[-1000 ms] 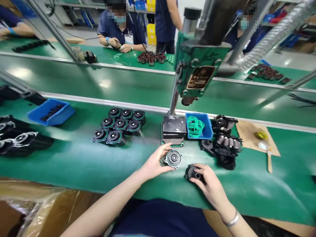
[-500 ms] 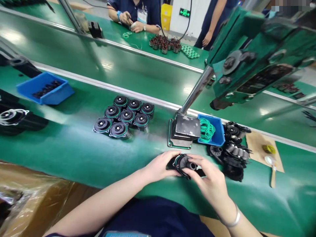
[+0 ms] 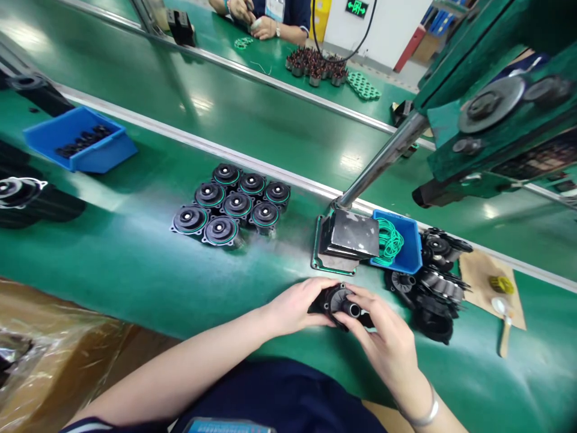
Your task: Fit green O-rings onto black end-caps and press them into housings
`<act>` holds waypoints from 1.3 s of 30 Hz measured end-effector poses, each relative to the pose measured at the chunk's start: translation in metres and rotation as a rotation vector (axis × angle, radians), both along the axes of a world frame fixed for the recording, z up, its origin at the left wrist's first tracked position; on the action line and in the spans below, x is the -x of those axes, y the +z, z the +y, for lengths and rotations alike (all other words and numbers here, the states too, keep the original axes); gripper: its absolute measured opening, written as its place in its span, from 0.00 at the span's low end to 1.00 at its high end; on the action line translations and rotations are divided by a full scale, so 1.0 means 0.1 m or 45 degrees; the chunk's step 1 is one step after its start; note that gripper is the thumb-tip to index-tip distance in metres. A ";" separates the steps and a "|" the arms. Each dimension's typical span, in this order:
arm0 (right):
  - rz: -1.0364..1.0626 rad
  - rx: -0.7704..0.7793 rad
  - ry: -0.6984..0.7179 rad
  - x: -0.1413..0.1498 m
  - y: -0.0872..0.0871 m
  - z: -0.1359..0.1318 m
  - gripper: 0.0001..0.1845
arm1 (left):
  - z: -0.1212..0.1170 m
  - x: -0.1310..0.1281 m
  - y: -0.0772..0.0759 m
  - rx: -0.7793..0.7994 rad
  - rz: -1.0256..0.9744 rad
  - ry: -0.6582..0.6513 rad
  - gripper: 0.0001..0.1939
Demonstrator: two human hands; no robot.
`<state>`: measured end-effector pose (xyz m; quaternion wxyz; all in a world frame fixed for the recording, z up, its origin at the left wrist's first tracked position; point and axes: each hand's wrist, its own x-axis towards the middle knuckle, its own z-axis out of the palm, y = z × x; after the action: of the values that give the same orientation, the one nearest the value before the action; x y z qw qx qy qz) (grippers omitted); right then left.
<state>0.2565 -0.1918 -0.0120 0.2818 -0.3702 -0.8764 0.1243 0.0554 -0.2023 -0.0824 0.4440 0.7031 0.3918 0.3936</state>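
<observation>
My left hand (image 3: pixel 303 305) is closed around a black pump body (image 3: pixel 318 302) lying on its side, low over the green bench. My right hand (image 3: pixel 387 325) grips a black pump cover (image 3: pixel 338 299) with a round spout, thumb and fingers on either side of the spout. The cover sits against the end of the body, and my fingers hide part of the joint. Just beyond my hands stands the press's dark metal block (image 3: pixel 351 233). Left of it, several black pump bodies (image 3: pixel 237 204) with green sealing rings stand upright in a group.
A blue bin (image 3: pixel 412 243) of green rings and a pile of black covers (image 3: pixel 437 288) lie to the right, near a brush (image 3: pixel 505 337) on cardboard. The green press head (image 3: pixel 478 138) overhangs the right. Another blue bin (image 3: pixel 103 157) stands left. A co-worker's hands (image 3: pixel 256 21) work opposite.
The gap at the joint, where a green ring showed, has closed as the cover came against the pump body. My view has shifted slightly; both hands keep their grip.
</observation>
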 end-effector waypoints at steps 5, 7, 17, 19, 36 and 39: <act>-0.004 -0.001 0.014 0.00 0.01 0.01 0.12 | 0.01 0.01 0.02 0.022 0.007 -0.018 0.36; -0.004 0.002 0.015 0.01 0.01 0.01 0.11 | 0.01 0.01 0.01 0.024 0.007 -0.019 0.35; -0.026 0.019 -0.003 -0.01 0.01 0.01 0.12 | 0.01 0.01 0.00 0.042 0.016 -0.028 0.36; -0.026 0.019 -0.002 -0.01 0.00 0.00 0.12 | 0.01 0.01 -0.01 0.041 0.019 -0.029 0.36; -0.083 0.166 0.002 -0.06 0.13 0.08 0.24 | -0.04 -0.01 0.06 -0.363 0.124 0.042 0.29; -0.059 -0.052 -0.050 -0.27 0.82 0.33 0.28 | 0.13 0.07 0.44 -0.511 0.117 0.115 0.32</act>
<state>0.2833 -0.1587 0.0702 0.2713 -0.3843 -0.8776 0.0921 0.0480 -0.1895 -0.0387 0.2588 0.7763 0.3565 0.4509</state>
